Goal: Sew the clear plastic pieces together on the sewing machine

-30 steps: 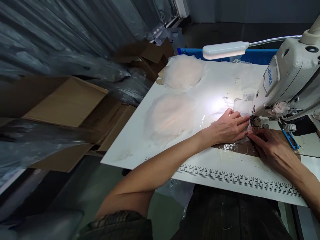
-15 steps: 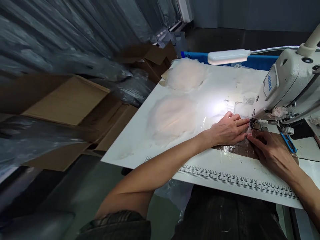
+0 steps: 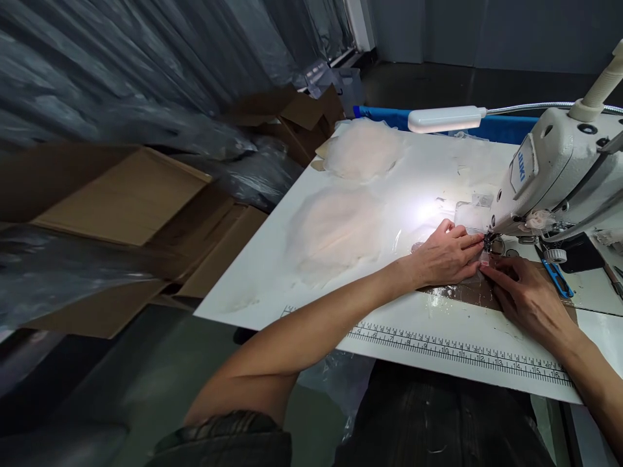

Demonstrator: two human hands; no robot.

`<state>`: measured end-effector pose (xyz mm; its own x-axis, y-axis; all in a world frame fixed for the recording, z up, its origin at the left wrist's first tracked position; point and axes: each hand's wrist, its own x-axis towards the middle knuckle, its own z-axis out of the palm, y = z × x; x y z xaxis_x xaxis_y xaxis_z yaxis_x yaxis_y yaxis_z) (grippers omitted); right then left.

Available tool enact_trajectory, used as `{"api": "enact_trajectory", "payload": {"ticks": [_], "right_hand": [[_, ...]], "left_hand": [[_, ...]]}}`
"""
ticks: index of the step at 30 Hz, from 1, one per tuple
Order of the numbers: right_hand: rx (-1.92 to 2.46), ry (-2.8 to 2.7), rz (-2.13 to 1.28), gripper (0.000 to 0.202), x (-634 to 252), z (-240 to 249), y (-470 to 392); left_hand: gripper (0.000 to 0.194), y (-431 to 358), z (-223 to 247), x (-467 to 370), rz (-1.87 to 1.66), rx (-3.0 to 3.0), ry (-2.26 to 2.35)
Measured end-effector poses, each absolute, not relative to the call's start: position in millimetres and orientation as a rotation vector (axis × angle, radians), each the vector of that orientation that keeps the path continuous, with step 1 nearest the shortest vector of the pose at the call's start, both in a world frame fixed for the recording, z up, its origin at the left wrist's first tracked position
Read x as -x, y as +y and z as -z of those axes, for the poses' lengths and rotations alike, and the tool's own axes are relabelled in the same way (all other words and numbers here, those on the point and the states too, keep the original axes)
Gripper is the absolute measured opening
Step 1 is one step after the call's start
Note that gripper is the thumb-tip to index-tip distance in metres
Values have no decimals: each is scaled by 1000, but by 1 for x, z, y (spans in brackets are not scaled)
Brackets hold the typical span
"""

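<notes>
A white sewing machine (image 3: 540,168) stands at the right of the worktable. My left hand (image 3: 448,254) lies flat beside its presser foot (image 3: 488,242), fingers stretched over thin, see-through fabric (image 3: 471,214). Just right of it, my right hand (image 3: 528,295) is closed, thumb and forefinger together at the fabric's edge. A small white tag with a red mark (image 3: 485,261) shows by those fingertips, close to the needle area. The fabric under both palms is mostly hidden. Beneath the hands lies a shiny brown plate (image 3: 457,295) on the table.
Two pale, sheer fabric piles (image 3: 335,233) (image 3: 363,149) rest on the white table (image 3: 263,292). Blue thread snips (image 3: 559,279) lie right of the machine's foot. A lamp (image 3: 445,119) hangs above. Printed ruler marks (image 3: 438,347) line the front edge. Cardboard boxes (image 3: 131,201) stand at left.
The view has shifted slightly, so the machine appears a little lower and further left. Both hands keep almost the same place by the presser foot.
</notes>
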<state>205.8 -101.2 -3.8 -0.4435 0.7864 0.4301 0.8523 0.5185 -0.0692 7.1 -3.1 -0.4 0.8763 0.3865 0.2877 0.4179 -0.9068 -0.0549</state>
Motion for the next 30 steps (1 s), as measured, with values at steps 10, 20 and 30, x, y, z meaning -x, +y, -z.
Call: {"api": "enact_trajectory", "payload": {"ticks": [10, 20, 30], "right_hand": [[1302, -2314, 149, 30, -211, 7, -98], [1353, -2256, 42, 32, -211, 6, -101], [1411, -2238, -89, 34, -212, 1, -100]], "left_hand": [[44, -1, 1, -5, 442, 2982, -631], [30, -1, 4, -1, 764, 2969, -488], [24, 1, 3, 5, 702, 3061, -305]]}}
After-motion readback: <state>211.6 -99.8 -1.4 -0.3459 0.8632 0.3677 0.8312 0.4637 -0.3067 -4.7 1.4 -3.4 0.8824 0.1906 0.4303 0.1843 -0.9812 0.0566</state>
